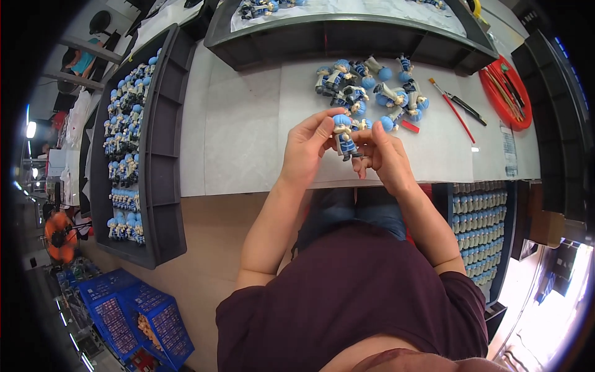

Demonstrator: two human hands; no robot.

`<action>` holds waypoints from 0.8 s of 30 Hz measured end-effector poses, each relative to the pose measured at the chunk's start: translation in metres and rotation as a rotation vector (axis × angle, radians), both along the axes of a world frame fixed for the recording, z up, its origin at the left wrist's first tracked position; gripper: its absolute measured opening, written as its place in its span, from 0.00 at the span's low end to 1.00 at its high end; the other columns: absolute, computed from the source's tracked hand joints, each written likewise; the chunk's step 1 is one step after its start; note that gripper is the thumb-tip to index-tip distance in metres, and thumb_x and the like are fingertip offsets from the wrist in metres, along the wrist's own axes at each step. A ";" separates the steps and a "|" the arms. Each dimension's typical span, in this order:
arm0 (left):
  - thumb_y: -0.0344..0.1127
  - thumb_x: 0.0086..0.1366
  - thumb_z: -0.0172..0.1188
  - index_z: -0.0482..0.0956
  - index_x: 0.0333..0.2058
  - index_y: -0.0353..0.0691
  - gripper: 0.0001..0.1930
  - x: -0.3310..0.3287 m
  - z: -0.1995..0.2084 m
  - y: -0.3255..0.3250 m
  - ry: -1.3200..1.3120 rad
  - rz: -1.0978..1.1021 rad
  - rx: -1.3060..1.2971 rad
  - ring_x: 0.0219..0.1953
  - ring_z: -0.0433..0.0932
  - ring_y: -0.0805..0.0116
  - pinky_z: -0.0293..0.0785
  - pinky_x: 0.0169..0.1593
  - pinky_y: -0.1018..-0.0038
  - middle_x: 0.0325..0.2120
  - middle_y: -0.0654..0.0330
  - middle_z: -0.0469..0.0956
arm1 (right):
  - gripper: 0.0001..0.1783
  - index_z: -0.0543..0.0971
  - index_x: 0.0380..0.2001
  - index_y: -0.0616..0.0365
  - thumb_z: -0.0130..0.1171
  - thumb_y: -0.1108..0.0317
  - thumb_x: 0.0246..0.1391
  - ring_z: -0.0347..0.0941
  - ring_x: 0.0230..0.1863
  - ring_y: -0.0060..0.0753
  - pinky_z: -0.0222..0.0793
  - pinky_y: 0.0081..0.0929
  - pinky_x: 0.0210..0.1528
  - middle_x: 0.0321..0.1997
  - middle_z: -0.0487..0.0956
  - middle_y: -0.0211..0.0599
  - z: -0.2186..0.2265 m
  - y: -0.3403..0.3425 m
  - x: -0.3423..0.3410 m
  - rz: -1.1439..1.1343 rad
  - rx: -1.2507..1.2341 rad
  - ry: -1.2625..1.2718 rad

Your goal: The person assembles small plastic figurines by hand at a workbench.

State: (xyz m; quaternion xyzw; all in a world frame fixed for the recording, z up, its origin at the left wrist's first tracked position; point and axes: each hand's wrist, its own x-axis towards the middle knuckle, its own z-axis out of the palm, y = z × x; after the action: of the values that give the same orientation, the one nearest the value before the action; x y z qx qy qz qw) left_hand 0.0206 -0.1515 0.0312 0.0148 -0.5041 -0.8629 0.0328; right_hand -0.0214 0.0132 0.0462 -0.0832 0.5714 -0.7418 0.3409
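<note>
A small painted figurine with blue hair and a blue and white outfit stands upright between the thumb and fingers of my left hand, just above the table's near edge. Close at its right side is my right hand, thumb raised and fingers apart and partly bent. Its index finger reaches toward the figurine; whether it touches is hard to see. Beyond both hands lies a loose pile of similar figurines, some on their sides. A small red block rests beside the pile, right of my right hand.
A red-handled brush and a black pen-like tool lie right, near a red oval tray of tools. Grey crates stand at the back and left. A figurine-filled tray sits lower right; blue baskets stand lower left.
</note>
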 end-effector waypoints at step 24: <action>0.35 0.66 0.47 0.72 0.47 0.34 0.15 -0.002 -0.020 0.001 -0.059 0.159 0.035 0.39 0.76 0.72 0.73 0.41 0.77 0.40 0.53 0.77 | 0.18 0.70 0.44 0.67 0.59 0.72 0.51 0.73 0.34 0.24 0.71 0.18 0.34 0.38 0.75 0.38 -0.045 -0.009 0.008 -0.225 -0.232 0.355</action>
State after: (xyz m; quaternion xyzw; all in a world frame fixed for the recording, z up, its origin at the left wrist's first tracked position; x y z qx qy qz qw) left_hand 0.0189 -0.1500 0.0113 0.0810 -0.4867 -0.8655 0.0862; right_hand -0.0133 0.0045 0.0016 -0.1868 0.5392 -0.8094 0.1386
